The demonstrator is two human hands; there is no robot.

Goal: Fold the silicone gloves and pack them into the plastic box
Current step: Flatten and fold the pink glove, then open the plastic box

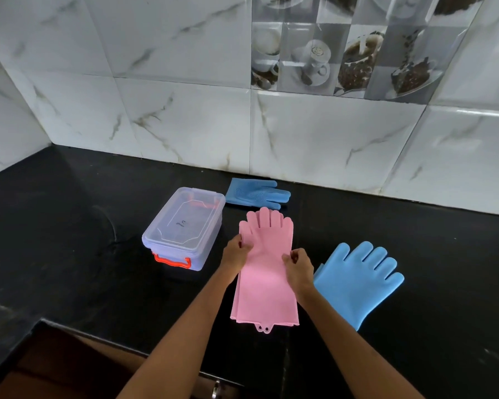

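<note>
Two pink silicone gloves (267, 272) lie stacked flat on the black counter, fingers pointing toward the wall. My left hand (236, 250) pinches their left edge near the thumb. My right hand (298, 264) pinches the right edge at the same height. A light blue glove (357, 279) lies flat to the right, fingers spread. A darker blue glove (255, 193) with a ribbed palm lies near the wall. The clear plastic box (185, 228) stands to the left with its lid on and an orange latch at the front.
The black counter (84, 254) runs to a marble-tiled wall (185, 110) at the back and left. Its front edge steps inward at the lower left, above a brown cabinet (55, 367).
</note>
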